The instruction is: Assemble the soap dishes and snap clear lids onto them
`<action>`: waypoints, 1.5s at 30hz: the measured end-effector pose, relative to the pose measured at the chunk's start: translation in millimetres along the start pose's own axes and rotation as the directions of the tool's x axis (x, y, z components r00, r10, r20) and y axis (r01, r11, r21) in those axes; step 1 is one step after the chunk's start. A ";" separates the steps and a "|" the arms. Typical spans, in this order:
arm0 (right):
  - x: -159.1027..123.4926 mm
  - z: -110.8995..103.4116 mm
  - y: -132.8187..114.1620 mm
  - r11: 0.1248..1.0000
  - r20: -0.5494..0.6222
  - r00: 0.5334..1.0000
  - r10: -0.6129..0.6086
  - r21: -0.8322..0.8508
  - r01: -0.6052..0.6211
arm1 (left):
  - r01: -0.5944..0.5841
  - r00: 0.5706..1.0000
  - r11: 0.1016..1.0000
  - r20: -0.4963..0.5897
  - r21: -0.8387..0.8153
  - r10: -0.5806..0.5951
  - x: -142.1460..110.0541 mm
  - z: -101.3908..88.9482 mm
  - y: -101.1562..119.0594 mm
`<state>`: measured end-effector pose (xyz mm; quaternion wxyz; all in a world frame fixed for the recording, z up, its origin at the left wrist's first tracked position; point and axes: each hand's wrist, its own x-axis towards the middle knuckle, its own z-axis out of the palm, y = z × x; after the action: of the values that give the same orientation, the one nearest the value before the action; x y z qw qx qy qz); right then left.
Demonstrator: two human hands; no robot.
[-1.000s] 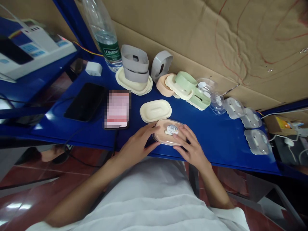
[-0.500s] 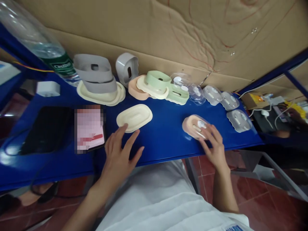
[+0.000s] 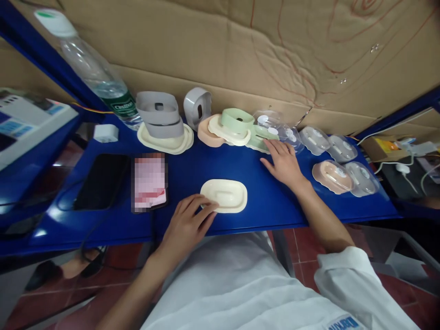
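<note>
White fabric of the person's top (image 3: 220, 284) lies nearest, below the front edge of a blue tabletop (image 3: 185, 169). The left hand (image 3: 189, 215) is half curled, grasping the left end of a cream oval tray (image 3: 228, 197) between bent fingers and thumb. That tray lies flat near the front edge. Left of it are a pink-screened phone (image 3: 149, 181) and a flat black device (image 3: 102, 181); to the right, well apart, sits a peach case under a clear cover (image 3: 332, 176). Farther in, the right hand (image 3: 283, 160) is loosely spread, thumb apart from the fingers, its fingertips at a pale green scalloped shell (image 3: 257, 141); whether they touch it or hover, I cannot tell. Behind, a green ring (image 3: 237, 120) rests on a cream scalloped tray (image 3: 237, 136), two stacked grey rings (image 3: 156, 112) stand leftward, then a water bottle (image 3: 103, 82), all before a cardboard wall (image 3: 172, 46).
</note>
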<state>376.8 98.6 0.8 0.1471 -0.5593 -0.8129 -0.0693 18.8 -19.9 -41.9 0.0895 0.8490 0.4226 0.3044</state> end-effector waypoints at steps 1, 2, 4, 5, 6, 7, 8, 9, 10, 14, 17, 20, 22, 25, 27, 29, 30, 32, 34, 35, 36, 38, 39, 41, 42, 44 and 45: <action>3.7 8.9 2.8 1.000 -0.011 1.000 0.027 -0.009 -0.027 | -0.007 1.000 1.000 0.000 -0.004 0.007 0.1 -0.5 0.2; 4.5 15.7 5.4 0.999 -0.028 0.998 0.051 -0.009 -0.051 | -0.011 1.000 1.000 0.001 -0.008 0.011 0.0 -0.8 0.4; -0.1 22.2 8.8 0.997 -0.072 0.994 0.079 0.029 -0.077 | -0.011 1.000 1.000 0.004 -0.016 0.011 -0.2 -0.9 0.6; -3.7 22.3 9.2 0.995 -0.099 0.991 0.085 0.064 -0.079 | -0.012 1.000 1.000 0.003 -0.019 0.012 -0.4 -0.8 0.7; -7.1 21.0 8.8 0.991 -0.131 0.987 0.095 0.105 -0.082 | -0.014 1.000 1.000 -0.002 -0.023 0.014 -0.5 -0.5 0.8; -9.8 18.8 7.8 0.985 -0.166 0.980 0.111 0.151 -0.086 | -0.016 1.000 1.000 -0.008 -0.027 0.016 -0.6 -0.2 0.9; -11.5 16.3 6.3 0.975 -0.202 0.970 0.133 0.200 -0.092 | -0.020 1.000 0.999 -0.013 -0.032 0.020 -0.6 0.0 0.9; -12.2 14.0 4.6 0.964 -0.235 0.959 0.156 0.249 -0.096 | -0.023 1.000 0.999 -0.015 -0.038 0.022 -0.4 0.0 1.1; -12.0 12.0 2.9 0.951 -0.263 0.949 0.175 0.294 -0.093 | -0.024 1.000 0.999 -0.017 -0.043 0.023 -0.1 -0.1 1.2; -10.0 7.5 -3.8 0.919 -0.318 0.927 0.196 0.388 -0.061 | -0.020 1.000 0.999 -0.009 -0.040 0.020 1.2 -1.9 1.8; -14.2 3.3 -15.1 0.938 -0.369 0.912 0.179 0.343 -0.045 | -0.032 0.999 0.999 -0.013 -0.023 0.032 0.3 -1.7 1.8; -22.8 -2.5 -38.8 0.961 -0.377 0.926 -0.015 0.249 0.117 | -0.023 0.999 1.000 -0.034 -0.015 0.023 -2.1 1.4 1.9; -28.8 -5.2 -59.2 0.924 -0.347 0.911 -0.225 0.220 0.312 | 0.021 0.997 1.000 -0.077 -0.020 -0.023 -3.4 3.7 2.3; -35.9 -5.6 -86.6 0.803 -0.297 0.818 -0.492 0.209 0.559 | 0.098 0.985 0.995 -0.138 -0.027 -0.101 -3.7 5.1 2.9; -38.7 -3.7 -98.1 0.745 -0.262 0.766 -0.587 0.194 0.638 | 0.094 0.988 0.996 -0.124 0.006 -0.092 -2.6 4.5 3.0; -40.1 -1.4 -103.8 0.725 -0.229 0.746 -0.626 0.183 0.665 | 0.058 0.993 0.997 -0.102 0.046 -0.053 -1.4 3.4 2.9; -40.3 -0.2 -105.0 0.720 -0.210 0.742 -0.637 0.184 0.669 | 0.044 0.994 0.998 -0.102 0.055 -0.038 -1.0 3.1 2.7; -40.4 2.0 -105.2 0.707 -0.178 0.737 -0.652 0.207 0.676 | 0.031 0.992 0.999 -0.120 0.043 -0.026 -0.9 3.3 2.0; -40.5 4.5 -104.3 0.699 -0.166 0.739 -0.653 0.245 0.672 | 0.037 0.990 0.999 -0.137 0.012 -0.035 -1.8 4.5 1.3; -40.6 5.9 -103.8 0.695 -0.166 0.741 -0.650 0.265 0.669 | 0.043 0.989 0.999 -0.142 -0.002 -0.042 -2.4 5.2 1.0; -40.7 7.4 -103.4 0.691 -0.169 0.744 -0.646 0.284 0.665 | 0.050 0.988 0.999 -0.144 -0.011 -0.052 -3.1 5.8 0.8; -40.7 10.8 -102.8 0.681 -0.168 0.746 -0.644 0.319 0.660 | 0.065 0.988 0.998 -0.140 -0.017 -0.067 -3.8 6.7 0.5; -40.5 12.5 -102.6 0.674 -0.168 0.746 -0.644 0.338 0.658 | 0.067 0.988 0.998 -0.138 -0.013 -0.068 -3.9 6.8 0.4; -39.1 15.6 -102.0 0.661 -0.169 0.749 -0.641 0.374 0.650 | 0.067 0.988 0.998 -0.140 -0.005 -0.067 -3.3 6.7 0.2; -38.1 16.9 -101.4 0.658 -0.169 0.752 -0.638 0.388 0.646 | 0.065 0.988 0.998 -0.142 -0.001 -0.065 -2.8 6.5 0.1; -36.1 19.2 -99.7 0.658 -0.173 0.761 -0.625 0.409 0.633 | 0.066 0.989 0.998 -0.134 0.007 -0.064 -1.8 5.8 -0.2; -35.3 20.2 -98.6 0.659 -0.174 0.766 -0.619 0.415 0.627 | 0.067 0.990 0.998 -0.126 0.011 -0.065 -1.4 5.5 -0.4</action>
<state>293.5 36.8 -24.4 0.2464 -0.1965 -0.9465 0.0697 21.2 -20.2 -47.1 0.0662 0.8144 0.4576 0.3507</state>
